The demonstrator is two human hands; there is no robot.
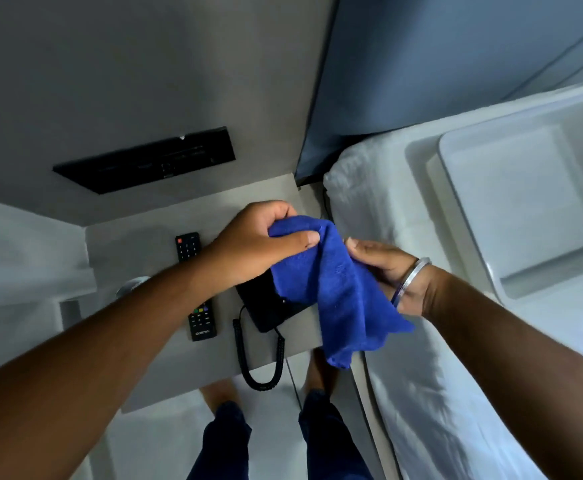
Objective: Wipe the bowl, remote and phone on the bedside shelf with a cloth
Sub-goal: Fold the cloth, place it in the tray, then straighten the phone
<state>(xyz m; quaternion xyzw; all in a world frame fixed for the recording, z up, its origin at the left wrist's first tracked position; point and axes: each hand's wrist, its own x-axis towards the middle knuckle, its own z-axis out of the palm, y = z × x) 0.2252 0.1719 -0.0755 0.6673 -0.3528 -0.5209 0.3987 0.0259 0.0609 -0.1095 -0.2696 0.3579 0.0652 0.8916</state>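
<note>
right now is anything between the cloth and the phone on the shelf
Nothing separate shows in the way. The blue cloth, held by the left hand and right hand, hangs directly over the black phone, covering part of it. Whether it touches the phone is unclear. The remote lies to the left, crossed by the left forearm.

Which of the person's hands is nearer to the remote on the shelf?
Left. The left hand grips the cloth just right of the remote; the right hand is farther right, bedside.

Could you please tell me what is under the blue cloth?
Under the blue cloth, the black phone sits on the bedside shelf; its right part is covered.
</note>
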